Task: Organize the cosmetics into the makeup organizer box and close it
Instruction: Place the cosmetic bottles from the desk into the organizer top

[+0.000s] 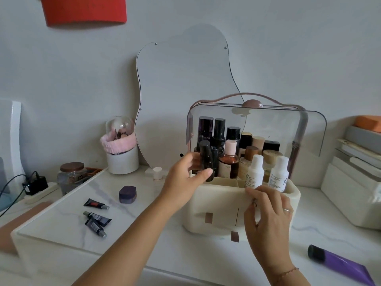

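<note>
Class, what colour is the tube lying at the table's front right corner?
Purple with a black cap, seen in the head view.

Two hands [186, 174], three small tubes [95, 203], one purple tube [340, 264], two white bottles [255, 172], one purple jar [127, 194]

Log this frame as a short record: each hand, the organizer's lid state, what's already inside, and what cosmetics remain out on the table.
left hand: left hand holds a dark bottle upright at the organizer's left front edge
right hand: right hand rests fingers on the front rim of the makeup organizer box
lid: clear lid raised, box open
inside: many upright bottles, including two white bottles at front right
still out: three small dark tubes, a purple jar, a purple tube at lower right
surface: white marble table
</note>
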A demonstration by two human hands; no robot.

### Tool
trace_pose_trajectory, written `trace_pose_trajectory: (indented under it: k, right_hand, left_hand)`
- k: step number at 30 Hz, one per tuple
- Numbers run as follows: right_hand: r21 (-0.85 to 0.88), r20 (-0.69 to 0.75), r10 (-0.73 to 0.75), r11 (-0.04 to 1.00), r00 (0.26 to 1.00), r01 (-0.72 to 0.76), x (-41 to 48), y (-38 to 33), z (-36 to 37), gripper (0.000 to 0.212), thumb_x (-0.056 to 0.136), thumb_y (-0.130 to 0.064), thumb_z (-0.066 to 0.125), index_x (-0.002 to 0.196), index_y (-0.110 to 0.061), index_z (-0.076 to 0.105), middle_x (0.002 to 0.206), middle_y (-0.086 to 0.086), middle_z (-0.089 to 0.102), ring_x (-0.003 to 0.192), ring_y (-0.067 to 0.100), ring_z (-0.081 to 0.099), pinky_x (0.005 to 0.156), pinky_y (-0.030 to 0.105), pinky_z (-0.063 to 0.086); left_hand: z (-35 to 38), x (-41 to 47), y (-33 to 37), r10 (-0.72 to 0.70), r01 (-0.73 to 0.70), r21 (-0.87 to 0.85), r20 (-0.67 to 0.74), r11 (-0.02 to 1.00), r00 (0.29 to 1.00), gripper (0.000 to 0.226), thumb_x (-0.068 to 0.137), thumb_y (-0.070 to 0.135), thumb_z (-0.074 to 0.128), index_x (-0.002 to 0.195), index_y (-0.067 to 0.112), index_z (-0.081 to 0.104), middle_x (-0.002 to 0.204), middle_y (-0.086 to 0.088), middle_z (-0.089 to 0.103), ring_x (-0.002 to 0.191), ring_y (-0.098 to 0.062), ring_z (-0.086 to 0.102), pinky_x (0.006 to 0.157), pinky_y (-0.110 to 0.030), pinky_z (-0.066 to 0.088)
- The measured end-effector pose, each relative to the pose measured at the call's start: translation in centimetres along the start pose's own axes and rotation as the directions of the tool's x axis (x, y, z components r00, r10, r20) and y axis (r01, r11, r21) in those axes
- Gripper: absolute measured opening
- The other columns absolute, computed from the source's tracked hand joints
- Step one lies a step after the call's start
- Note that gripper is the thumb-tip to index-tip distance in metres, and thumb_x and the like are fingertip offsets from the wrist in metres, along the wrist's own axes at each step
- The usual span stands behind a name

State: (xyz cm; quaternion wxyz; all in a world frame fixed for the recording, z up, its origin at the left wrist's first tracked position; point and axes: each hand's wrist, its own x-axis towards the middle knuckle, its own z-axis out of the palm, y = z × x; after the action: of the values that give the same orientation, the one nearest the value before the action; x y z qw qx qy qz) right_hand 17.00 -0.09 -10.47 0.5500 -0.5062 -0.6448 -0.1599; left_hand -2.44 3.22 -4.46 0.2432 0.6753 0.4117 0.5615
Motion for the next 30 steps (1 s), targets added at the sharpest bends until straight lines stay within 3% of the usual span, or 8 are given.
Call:
trace_pose_trajectory:
  k: [3, 7, 11, 14, 17, 24, 27, 30]
  right_hand:
    - [-0.008, 0.020, -0.002, 1.000, 1.000, 0.002, -0.1, 0.1, -0.1, 0.037, 0.070, 0.007, 0.069, 0.101, -0.012, 0.064, 0.104, 0.003, 0.059, 0.104, 0.024, 0.043, 0.088, 0.042, 0.036]
    - [0.024, 0.008, 0.006, 1.000, 1.000, -0.006, 0.0, 0.0, 0.0, 0.029, 0.074, -0.004, 0.058, 0.100, -0.013, 0.065, 0.104, 0.001, 0.058, 0.104, 0.022, 0.043, 0.088, 0.038, 0.034]
    - [0.035, 0.021, 0.029, 0.999, 0.999, -0.030, 0.0, 0.1, 0.1, 0.024, 0.079, -0.013, 0.057, 0.102, -0.016, 0.064, 0.105, 0.000, 0.058, 0.105, 0.022, 0.043, 0.089, 0.039, 0.034]
    - [0.035, 0.019, 0.033, 0.999, 0.999, -0.034, -0.1, 0.3, 0.2, 0.020, 0.082, -0.022, 0.062, 0.101, -0.016, 0.064, 0.106, 0.000, 0.058, 0.105, 0.022, 0.042, 0.090, 0.037, 0.032]
    - [0.055, 0.018, 0.044, 0.997, 0.999, -0.045, 0.0, 0.2, 0.2, 0.028, 0.085, -0.037, 0.050, 0.100, -0.017, 0.063, 0.105, -0.002, 0.057, 0.105, 0.022, 0.042, 0.090, 0.038, 0.033]
    - [0.054, 0.022, 0.048, 0.997, 0.999, -0.050, 0.1, 0.0, 0.2, 0.029, 0.088, -0.035, 0.046, 0.100, -0.016, 0.064, 0.105, 0.000, 0.058, 0.104, 0.024, 0.043, 0.091, 0.035, 0.029]
    - [0.058, 0.026, 0.050, 0.997, 0.998, -0.051, 0.1, 0.0, 0.1, 0.031, 0.088, -0.035, 0.044, 0.100, -0.015, 0.065, 0.106, 0.002, 0.059, 0.104, 0.026, 0.044, 0.090, 0.037, 0.030]
    - [0.075, 0.013, 0.041, 0.996, 0.999, -0.042, 0.1, 0.0, 0.1, 0.032, 0.089, -0.034, 0.043, 0.099, -0.014, 0.065, 0.105, 0.002, 0.058, 0.105, 0.024, 0.042, 0.090, 0.032, 0.026]
  left_hand:
    - [0.1, 0.9, -1.5, -0.096, 0.095, 0.081, 0.011, 0.992, 0.995, 0.025, 0.083, 0.029, 0.066, 0.103, 0.038, 0.055, 0.107, 0.012, 0.067, 0.107, -0.008, 0.061, 0.092, -0.029, 0.047]
    - [0.0, 0.8, -2.4, -0.148, 0.147, 0.112, 0.001, 0.983, 0.989, 0.052, 0.085, 0.034, 0.063, 0.133, 0.027, 0.045, 0.133, 0.005, 0.056, 0.128, -0.011, 0.047, 0.108, -0.038, 0.038]
    - [0.0, 0.5, -2.5, -0.134, 0.130, 0.153, 0.018, 0.980, 0.991, 0.047, 0.086, 0.037, 0.061, 0.129, 0.021, 0.051, 0.129, 0.000, 0.060, 0.124, -0.017, 0.052, 0.106, -0.042, 0.040]
    - [0.1, 0.5, -2.3, -0.117, 0.113, 0.189, 0.010, 0.975, 0.993, 0.040, 0.088, 0.036, 0.060, 0.123, 0.018, 0.056, 0.120, -0.005, 0.064, 0.116, -0.020, 0.056, 0.098, -0.028, 0.044]
    - [0.1, 0.5, -2.0, -0.091, 0.090, 0.196, -0.004, 0.976, 0.996, 0.032, 0.089, 0.031, 0.060, 0.119, 0.022, 0.059, 0.113, 0.008, 0.066, 0.109, -0.007, 0.059, 0.088, -0.014, 0.043]
    - [0.0, 0.5, -2.1, -0.113, 0.113, 0.178, -0.013, 0.978, 0.994, 0.048, 0.088, 0.031, 0.062, 0.132, 0.018, 0.051, 0.130, 0.004, 0.059, 0.122, -0.010, 0.052, 0.104, -0.029, 0.041]
    - [-0.3, 0.0, -2.1, -0.049, 0.060, 0.151, -0.081, 0.987, 0.996, 0.044, 0.085, 0.033, 0.066, 0.126, 0.025, 0.055, 0.119, 0.015, 0.061, 0.111, 0.003, 0.054, 0.091, -0.007, 0.039]
    - [-1.8, -1.3, -3.6, 0.012, 0.020, 0.078, -0.379, 0.997, 0.925, 0.027, 0.083, 0.033, 0.067, 0.109, 0.029, 0.062, 0.104, 0.015, 0.066, 0.100, 0.005, 0.059, 0.087, -0.010, 0.044]
